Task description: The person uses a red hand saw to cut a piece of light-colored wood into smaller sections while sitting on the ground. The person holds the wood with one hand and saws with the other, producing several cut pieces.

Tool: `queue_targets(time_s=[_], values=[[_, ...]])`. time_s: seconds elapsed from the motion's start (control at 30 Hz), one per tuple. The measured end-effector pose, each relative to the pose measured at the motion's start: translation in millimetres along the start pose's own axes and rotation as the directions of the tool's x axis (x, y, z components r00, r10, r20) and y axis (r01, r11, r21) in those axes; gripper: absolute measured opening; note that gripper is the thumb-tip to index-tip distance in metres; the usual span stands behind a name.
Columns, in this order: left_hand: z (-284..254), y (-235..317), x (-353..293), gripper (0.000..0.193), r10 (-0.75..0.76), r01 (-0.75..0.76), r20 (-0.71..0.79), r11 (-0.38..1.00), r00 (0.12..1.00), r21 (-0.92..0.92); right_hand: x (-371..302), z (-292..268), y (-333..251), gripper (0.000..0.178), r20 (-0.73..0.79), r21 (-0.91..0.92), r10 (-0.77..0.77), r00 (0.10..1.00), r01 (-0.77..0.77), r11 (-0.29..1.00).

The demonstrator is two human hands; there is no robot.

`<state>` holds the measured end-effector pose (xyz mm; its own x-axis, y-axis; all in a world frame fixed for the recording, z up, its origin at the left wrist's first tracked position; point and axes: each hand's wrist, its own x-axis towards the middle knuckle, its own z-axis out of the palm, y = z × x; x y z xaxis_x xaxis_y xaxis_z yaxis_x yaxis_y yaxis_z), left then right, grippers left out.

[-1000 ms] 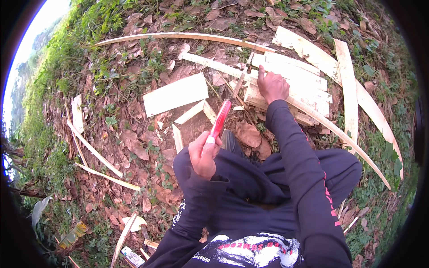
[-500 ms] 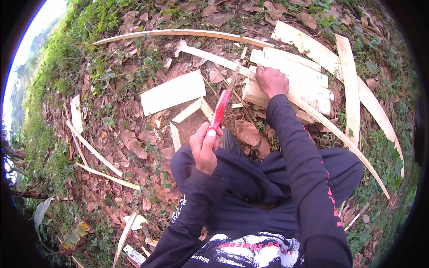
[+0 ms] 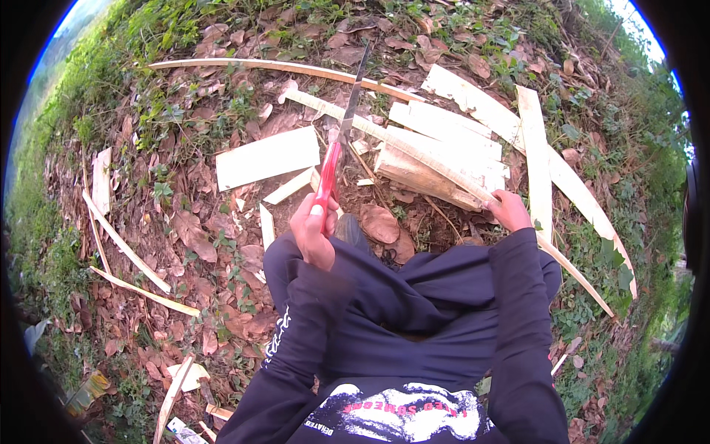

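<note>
My left hand (image 3: 314,228) is closed round the red handle (image 3: 328,174) of a hand saw, in front of my left knee. Its narrow metal blade (image 3: 352,103) points away from me and crosses the view of a long, thin wooden strip (image 3: 436,163); whether blade and strip touch I cannot tell. My right hand (image 3: 509,210) pinches that strip between thumb and fingers, to the right of a thick wood block (image 3: 421,176). The strip runs over the block and some pale boards (image 3: 458,137), its near end passing beyond my right knee.
A pale rectangular board (image 3: 268,157) lies left of the saw, with short offcuts (image 3: 289,186) beside it. Long planks (image 3: 537,155) lie at the right, and a curved strip (image 3: 281,66) at the back. Thin strips (image 3: 126,240) are scattered left on leaf-covered ground. My legs are folded in front.
My right hand has slid from beside the block's top toward me and to the right along the strip. The saw stays in my left hand, its blade turned more upright in view.
</note>
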<state>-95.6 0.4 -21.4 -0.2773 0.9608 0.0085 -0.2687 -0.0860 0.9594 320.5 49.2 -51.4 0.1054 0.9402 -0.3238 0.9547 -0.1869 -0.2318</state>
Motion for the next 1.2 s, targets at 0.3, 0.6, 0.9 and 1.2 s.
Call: queue_targets(time_s=[0.3,0.6,0.9,1.2], values=[[-36.5,23.5,-31.2,0.034,0.039,-0.038,0.028,0.998,0.999,-0.052,-39.3,-1.1,-23.1,0.029,-0.447,-0.197,-0.261,0.855,0.191,0.962],[-34.2,27.8,-36.8,0.03,0.014,-0.006,0.092,0.997,0.996,-0.082,-50.5,37.2,-8.7,0.04,-0.177,0.029,0.058,0.983,-0.053,0.998],[-23.5,14.5,-31.2,0.022,-0.051,0.027,0.185,0.991,0.981,0.129,-10.4,69.6,20.8,0.03,-0.383,-0.16,-0.263,0.885,0.217,0.963],[9.3,7.4,-18.7,0.019,-0.146,0.119,0.172,0.981,0.974,0.154,82.9,44.4,-157.2,0.047,-0.48,0.076,0.017,0.877,0.023,0.997]])
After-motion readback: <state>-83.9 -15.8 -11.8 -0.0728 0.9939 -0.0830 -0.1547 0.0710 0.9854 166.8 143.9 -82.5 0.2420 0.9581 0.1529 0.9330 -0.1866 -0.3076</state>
